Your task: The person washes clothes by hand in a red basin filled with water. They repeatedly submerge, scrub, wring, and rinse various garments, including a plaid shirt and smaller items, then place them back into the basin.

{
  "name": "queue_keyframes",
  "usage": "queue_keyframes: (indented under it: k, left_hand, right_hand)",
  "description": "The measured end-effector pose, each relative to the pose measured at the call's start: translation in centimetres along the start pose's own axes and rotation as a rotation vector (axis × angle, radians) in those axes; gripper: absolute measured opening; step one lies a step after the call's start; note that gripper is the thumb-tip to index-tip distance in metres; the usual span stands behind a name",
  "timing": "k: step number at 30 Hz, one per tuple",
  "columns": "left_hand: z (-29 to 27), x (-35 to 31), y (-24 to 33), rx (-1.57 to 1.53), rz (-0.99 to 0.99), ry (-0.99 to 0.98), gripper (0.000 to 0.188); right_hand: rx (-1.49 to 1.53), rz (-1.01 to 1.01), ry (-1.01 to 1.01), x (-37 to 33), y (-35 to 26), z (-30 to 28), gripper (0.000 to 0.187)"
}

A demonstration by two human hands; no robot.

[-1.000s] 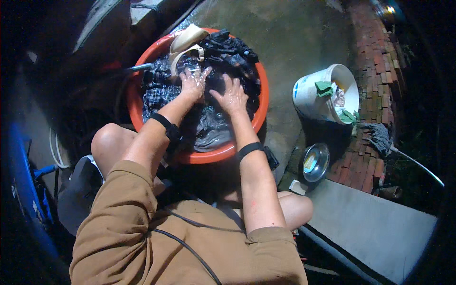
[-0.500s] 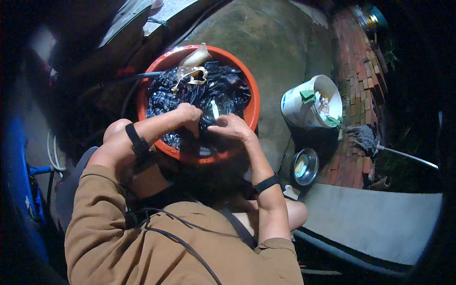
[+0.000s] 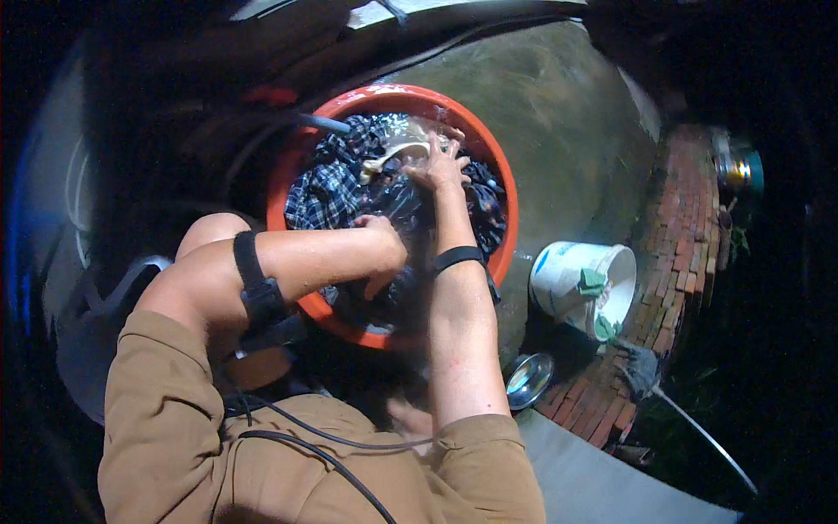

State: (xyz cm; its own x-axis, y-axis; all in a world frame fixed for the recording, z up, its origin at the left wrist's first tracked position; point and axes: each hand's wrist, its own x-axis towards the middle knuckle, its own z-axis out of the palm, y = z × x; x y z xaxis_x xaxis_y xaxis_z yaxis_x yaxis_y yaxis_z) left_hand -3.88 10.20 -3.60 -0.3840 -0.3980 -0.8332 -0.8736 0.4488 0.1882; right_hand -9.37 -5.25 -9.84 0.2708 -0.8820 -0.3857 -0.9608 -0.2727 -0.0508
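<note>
A round red basin (image 3: 502, 188) sits on the ground in front of me, filled with wet laundry. The laundry is a dark checked cloth (image 3: 327, 192) and a pale beige cloth (image 3: 397, 148) at the far side. My left hand (image 3: 384, 249) is curled into the dark wet cloth near the basin's near rim. My right hand (image 3: 441, 166) reaches farther in, with its fingers spread flat on the laundry beside the beige cloth. Both wrists carry black bands.
A white bucket (image 3: 567, 271) holding a green rag stands right of the basin, with a small metal bowl (image 3: 528, 380) below it. A brick border (image 3: 690, 253) runs along the right. A dark hose (image 3: 323, 122) enters the basin from the far left. Wet concrete (image 3: 559, 122) lies beyond.
My right hand has stretched from the near side to the far side by the beige cloth. My left hand has drawn back toward the near rim. The view has shifted.
</note>
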Motion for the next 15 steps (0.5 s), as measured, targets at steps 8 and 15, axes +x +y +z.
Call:
queue_keyframes:
  k: [8,15]
  left_hand:
    - [-2.6,-3.8,-2.3,-0.169,0.016,0.292,0.068]
    - [-3.1,-3.0,-5.0,-0.704,-0.22,0.986,0.069]
  right_hand:
    - [0.035,-0.245,0.223,-3.0,3.7,0.6,0.046]
    - [0.065,-0.358,0.347,-18.5,5.6,1.2,0.043]
